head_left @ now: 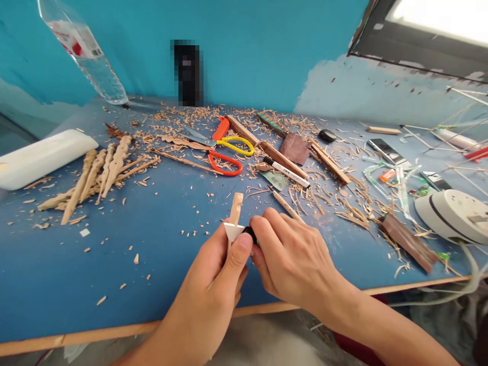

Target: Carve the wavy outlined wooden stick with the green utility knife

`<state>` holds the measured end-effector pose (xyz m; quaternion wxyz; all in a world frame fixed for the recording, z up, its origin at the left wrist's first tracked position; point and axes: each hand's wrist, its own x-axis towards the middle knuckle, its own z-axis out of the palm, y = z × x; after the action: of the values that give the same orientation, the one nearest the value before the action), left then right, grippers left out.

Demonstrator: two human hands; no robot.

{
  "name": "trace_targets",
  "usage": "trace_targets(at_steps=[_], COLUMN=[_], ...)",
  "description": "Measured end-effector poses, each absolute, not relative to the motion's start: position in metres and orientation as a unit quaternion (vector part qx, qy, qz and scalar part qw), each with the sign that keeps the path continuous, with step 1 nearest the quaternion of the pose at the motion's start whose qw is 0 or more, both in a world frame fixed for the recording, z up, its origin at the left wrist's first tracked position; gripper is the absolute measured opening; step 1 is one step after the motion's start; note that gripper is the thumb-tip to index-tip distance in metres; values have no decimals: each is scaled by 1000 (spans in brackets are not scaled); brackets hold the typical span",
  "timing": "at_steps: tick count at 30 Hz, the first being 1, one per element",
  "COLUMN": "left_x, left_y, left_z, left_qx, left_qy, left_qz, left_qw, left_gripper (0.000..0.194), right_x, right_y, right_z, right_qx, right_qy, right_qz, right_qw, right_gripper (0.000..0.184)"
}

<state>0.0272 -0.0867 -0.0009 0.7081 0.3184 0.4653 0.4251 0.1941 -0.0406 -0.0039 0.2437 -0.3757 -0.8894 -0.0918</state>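
1 plastic bottle, turquoise wall, pale cable

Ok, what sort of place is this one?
Probably a small woodcarving workspace: shavings litter the table, carved sticks lie piled at its left, and the right hand holds a blade at a wood strip.
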Motion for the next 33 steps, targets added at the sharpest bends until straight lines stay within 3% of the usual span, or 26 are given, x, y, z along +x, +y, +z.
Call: trace_targets(at_steps=[5, 11, 15, 18, 23, 27, 29, 33], left_x=[37, 32, 13, 5, -3, -17, -23, -29], left_y=[-79, -76, -84, -92, -90, -82, -81, -88], left_z=[0, -8, -4, -3, -10, -22, -28, -39], left_qx=[288, 253, 255, 272, 446, 665, 723, 807], left_qy=[492, 481, 440, 429, 565, 603, 588, 553], left_qz=[431, 425, 412, 399, 377, 281, 239, 151], left_qw=[699, 724, 756, 763, 583, 339, 273, 141], left_gripper=[66, 66, 59, 50, 46, 42, 35, 44], right_x=[190, 193, 209, 218, 218, 207, 201, 194], right_y=[-42, -36, -35, -40, -41, -30, -21, 3], right_z=[-13, -12, 7, 14, 6, 4, 4, 3], right_qx=[-401, -398, -350, -338, -373, -451, -460, -454], right_qy=[-882, -891, -916, -913, -901, -817, -788, -768], right_qz=[-113, -88, 51, 142, 124, 253, 343, 433], right_qw=[222, 201, 186, 176, 181, 254, 224, 131], right_gripper=[28, 23, 16, 23, 16, 20, 24, 20])
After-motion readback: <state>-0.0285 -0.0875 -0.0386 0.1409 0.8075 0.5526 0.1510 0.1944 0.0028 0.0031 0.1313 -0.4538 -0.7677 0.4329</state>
